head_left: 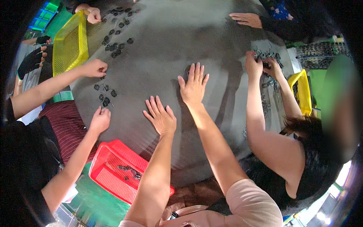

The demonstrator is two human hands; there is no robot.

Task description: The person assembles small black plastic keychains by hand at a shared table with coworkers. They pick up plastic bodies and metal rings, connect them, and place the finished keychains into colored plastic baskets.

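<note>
My left hand [162,118] lies palm down on the grey tabletop [147,68], its fingers spread and nothing in it. Farther out and to the right, my right hand [194,84] also rests flat with fingers stretched out. A thin dark shape shows by its index finger; whether that is a piece or a shadow I cannot make out. Nearest to my left hand is a small group of black pieces [106,100], some with thin metal ends, between the hands of a person on the left. My left forearm passes over a red plastic basket [99,166] holding several such pieces.
More black pieces [114,47] lie scattered at the far left, beside a yellow basket [84,34]. On the right, another person's hands [254,65] work at a pile of black pieces [274,56]; a second yellow basket [307,92] stands beyond. Across the table rests another person's hand [247,19].
</note>
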